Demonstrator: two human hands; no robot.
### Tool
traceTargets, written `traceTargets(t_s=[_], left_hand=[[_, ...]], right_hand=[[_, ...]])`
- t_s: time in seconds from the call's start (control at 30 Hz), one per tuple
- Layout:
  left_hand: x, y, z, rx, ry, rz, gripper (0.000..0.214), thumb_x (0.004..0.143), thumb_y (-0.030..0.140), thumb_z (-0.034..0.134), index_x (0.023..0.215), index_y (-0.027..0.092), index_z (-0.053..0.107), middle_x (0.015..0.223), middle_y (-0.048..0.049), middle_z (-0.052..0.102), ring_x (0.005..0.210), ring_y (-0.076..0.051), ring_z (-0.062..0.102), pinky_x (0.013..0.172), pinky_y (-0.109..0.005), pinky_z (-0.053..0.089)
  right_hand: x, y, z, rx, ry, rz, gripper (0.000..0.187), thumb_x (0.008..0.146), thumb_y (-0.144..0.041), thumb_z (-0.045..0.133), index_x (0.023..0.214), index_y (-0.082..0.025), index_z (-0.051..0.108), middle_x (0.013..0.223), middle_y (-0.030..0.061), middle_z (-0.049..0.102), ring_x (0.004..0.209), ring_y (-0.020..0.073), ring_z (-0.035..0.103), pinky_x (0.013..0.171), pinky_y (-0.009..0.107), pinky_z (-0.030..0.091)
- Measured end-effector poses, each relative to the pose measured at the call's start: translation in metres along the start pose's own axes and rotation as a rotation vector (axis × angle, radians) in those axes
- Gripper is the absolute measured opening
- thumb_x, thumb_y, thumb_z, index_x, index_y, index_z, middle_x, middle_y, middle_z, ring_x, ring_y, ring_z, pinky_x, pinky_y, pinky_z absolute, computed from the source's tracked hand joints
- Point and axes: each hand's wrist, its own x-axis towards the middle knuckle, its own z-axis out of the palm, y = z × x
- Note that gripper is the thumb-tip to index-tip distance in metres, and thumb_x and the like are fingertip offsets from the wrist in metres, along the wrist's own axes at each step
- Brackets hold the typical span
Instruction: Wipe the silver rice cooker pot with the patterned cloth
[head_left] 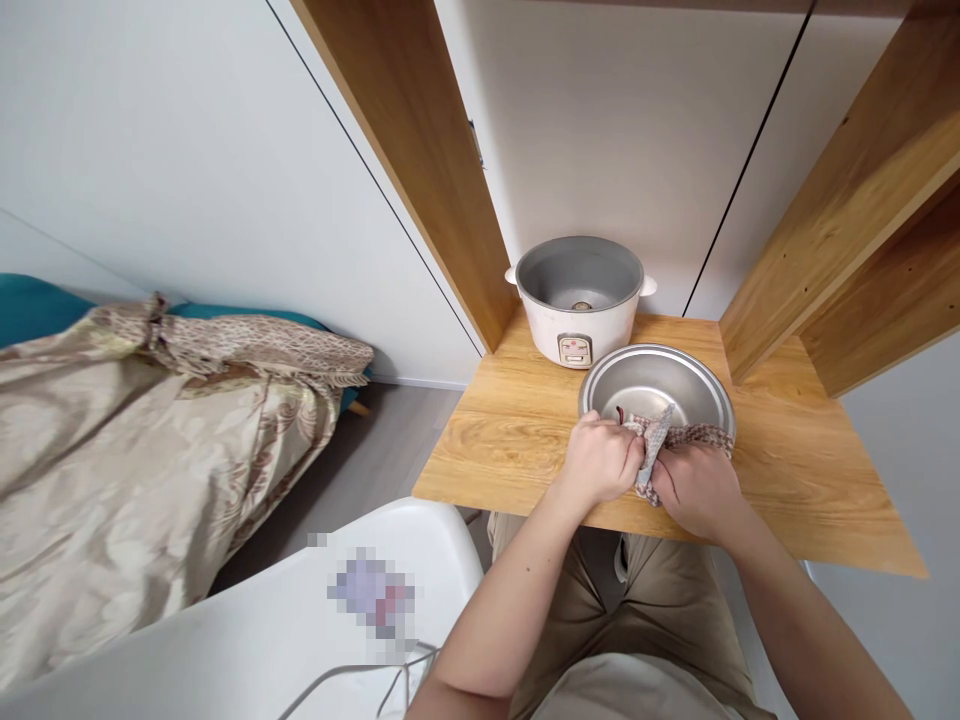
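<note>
Both your hands are bunched tight on the cloth point(658, 440) at the near rim of the metal bowl point(660, 385). Your left hand point(600, 462) has its grip curled shut around one end, and your right hand point(697, 490) pinches the other. The bowl sits on the wooden tabletop point(495, 430), just in front of the rice cooker point(579, 300).

- Bare left forearm point(517, 590) and bare right forearm point(802, 620), no sleeves showing.
- Khaki cotton trousers point(660, 600) at six o'clock.
- Pale beige shirt hem point(637, 695) below them.
</note>
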Motion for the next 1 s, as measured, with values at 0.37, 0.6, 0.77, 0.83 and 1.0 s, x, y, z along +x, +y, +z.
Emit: traceTargets(t_s=[0.37, 0.6, 0.77, 0.83, 1.0], left_hand=[[0.0004, -0.0002, -0.0003, 0.011, -0.001, 0.007, 0.036, 0.090, 0.025, 0.040, 0.057, 0.019, 0.055, 0.059, -0.0021, 0.063, 0.059, -0.015, 0.054, 0.065, -0.035, 0.027], [0.0007, -0.0003, -0.0006, 0.004, -0.002, 0.005, 0.037, 0.090, 0.025, 0.039, 0.057, 0.019, 0.055, 0.059, -0.0025, 0.062, 0.059, -0.015, 0.055, 0.065, -0.035, 0.027], [0.0005, 0.0002, -0.0006, 0.011, -0.002, 0.006, 0.037, 0.090, 0.025, 0.039, 0.057, 0.019, 0.055, 0.059, -0.0024, 0.062, 0.059, -0.015, 0.055, 0.064, -0.035, 0.027], [0.0007, 0.0005, -0.0008, 0.010, -0.003, 0.004, 0.037, 0.090, 0.025, 0.039, 0.057, 0.018, 0.055, 0.059, -0.0025, 0.063, 0.059, -0.015, 0.055, 0.064, -0.035, 0.027], [0.0008, 0.0000, -0.0008, 0.014, -0.007, 0.005, 0.038, 0.090, 0.025, 0.038, 0.057, 0.018, 0.055, 0.059, -0.0029, 0.063, 0.059, -0.015, 0.055, 0.064, -0.036, 0.026]], right_hand=[[0.0006, -0.0001, -0.0009, 0.006, -0.009, 0.001, 0.040, 0.092, -0.029, 0.033, 0.073, -0.018, 0.066, 0.070, 0.0084, 0.070, 0.062, 0.0190, 0.059, 0.058, 0.032, 0.025], [0.0008, 0.0003, 0.0005, 0.008, -0.001, -0.001, 0.038, 0.091, -0.029, 0.035, 0.073, -0.018, 0.066, 0.070, 0.0080, 0.069, 0.061, 0.0186, 0.059, 0.058, 0.032, 0.024], [-0.0001, 0.0000, 0.0002, 0.011, 0.005, -0.013, 0.039, 0.092, -0.029, 0.034, 0.073, -0.018, 0.067, 0.069, 0.0077, 0.069, 0.060, 0.0186, 0.058, 0.058, 0.032, 0.024], [-0.0004, -0.0001, 0.0002, 0.016, 0.005, -0.013, 0.039, 0.092, -0.029, 0.034, 0.073, -0.018, 0.067, 0.070, 0.0078, 0.069, 0.060, 0.0183, 0.058, 0.058, 0.032, 0.024], [-0.0001, 0.0001, 0.0011, 0.006, 0.015, -0.005, 0.038, 0.092, -0.029, 0.035, 0.073, -0.018, 0.067, 0.069, 0.0075, 0.069, 0.060, 0.0179, 0.059, 0.058, 0.032, 0.023]])
